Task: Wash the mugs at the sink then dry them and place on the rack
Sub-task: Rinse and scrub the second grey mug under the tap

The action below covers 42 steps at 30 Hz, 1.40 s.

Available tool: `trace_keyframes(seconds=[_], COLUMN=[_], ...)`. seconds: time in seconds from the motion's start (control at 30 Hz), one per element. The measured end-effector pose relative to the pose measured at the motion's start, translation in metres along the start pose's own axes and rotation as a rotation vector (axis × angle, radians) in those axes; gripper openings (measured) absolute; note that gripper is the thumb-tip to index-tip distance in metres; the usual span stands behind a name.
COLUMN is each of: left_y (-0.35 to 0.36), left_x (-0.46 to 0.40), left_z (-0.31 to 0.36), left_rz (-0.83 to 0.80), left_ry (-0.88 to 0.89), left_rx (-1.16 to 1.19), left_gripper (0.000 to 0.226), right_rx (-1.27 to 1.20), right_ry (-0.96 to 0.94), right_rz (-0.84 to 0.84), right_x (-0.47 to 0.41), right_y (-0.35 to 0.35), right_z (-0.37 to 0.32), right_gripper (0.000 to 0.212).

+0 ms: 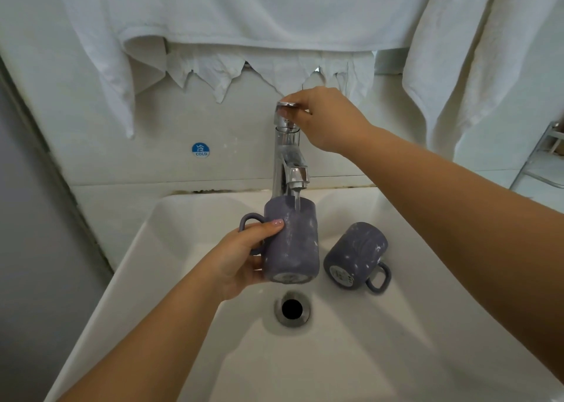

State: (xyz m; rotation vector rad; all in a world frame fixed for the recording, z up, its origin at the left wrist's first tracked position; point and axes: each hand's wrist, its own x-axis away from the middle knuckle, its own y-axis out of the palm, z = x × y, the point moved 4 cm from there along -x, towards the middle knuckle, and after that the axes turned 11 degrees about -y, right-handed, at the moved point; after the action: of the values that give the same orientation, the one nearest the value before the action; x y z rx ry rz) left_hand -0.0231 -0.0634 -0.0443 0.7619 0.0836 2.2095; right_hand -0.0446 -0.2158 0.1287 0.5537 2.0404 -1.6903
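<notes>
My left hand [241,255] grips a purple speckled mug [294,243] and holds it upright under the chrome tap [288,157], above the white sink [183,279]. A thin stream of water runs from the spout into the mug. My right hand [323,118] is closed on the tap's top handle [287,105]. A second purple mug [355,256] lies on its side in the basin to the right, its base towards me and its handle at the lower right.
The drain [292,308] sits in the basin's middle, below the held mug. White towels [274,20] hang on the wall above the tap. A blue COLD sticker [200,150] is on the wall. A metal rack [546,157] shows at the right edge.
</notes>
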Motion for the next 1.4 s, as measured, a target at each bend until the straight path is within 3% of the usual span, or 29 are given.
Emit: trace_keyframes(seconds=[0.77, 0.83, 0.9, 1.0, 1.03, 1.1, 1.2, 1.4], left_y=[-0.001, -0.001, -0.001, 0.000, 0.000, 0.001, 0.001, -0.003], left_x=[-0.001, 0.000, 0.000, 0.001, 0.001, -0.001, -0.002, -0.004], left_z=[0.000, 0.000, 0.000, 0.000, 0.000, -0.001, -0.003, -0.009], left_rz=[0.006, 0.006, 0.010, 0.018, 0.021, 0.024, 0.025, 0.044], left_ry=[0.004, 0.005, 0.006, 0.004, 0.002, -0.001, 0.000, -0.033], left_rx=[0.008, 0.009, 0.014, 0.019, 0.025, 0.043, 0.085, 0.030], left_gripper=[0.054, 0.053, 0.051, 0.047, 0.047, 0.042, 0.031, 0.034], right_rx=[-0.121, -0.220, -0.384, -0.593, -0.680, -0.937, -1.236, -1.242], right_ry=[0.098, 0.128, 0.219, 0.508, 0.631, 0.799, 0.787, 0.810], right_rz=[-0.087, -0.079, 0.039, 0.290, 0.272, 0.077, -0.139, -0.066], right_x=[-0.002, 0.006, 0.025, 0.070, 0.087, 0.117, 0.141, 0.138], right_y=[-0.004, -0.001, 0.004, 0.027, 0.042, 0.075, 0.105, 0.131], right_z=[0.004, 0.005, 0.008, 0.019, 0.022, 0.019, -0.006, -0.013], right_gripper=[0.032, 0.044, 0.061, 0.043, 0.037, 0.038, 0.043, 0.065])
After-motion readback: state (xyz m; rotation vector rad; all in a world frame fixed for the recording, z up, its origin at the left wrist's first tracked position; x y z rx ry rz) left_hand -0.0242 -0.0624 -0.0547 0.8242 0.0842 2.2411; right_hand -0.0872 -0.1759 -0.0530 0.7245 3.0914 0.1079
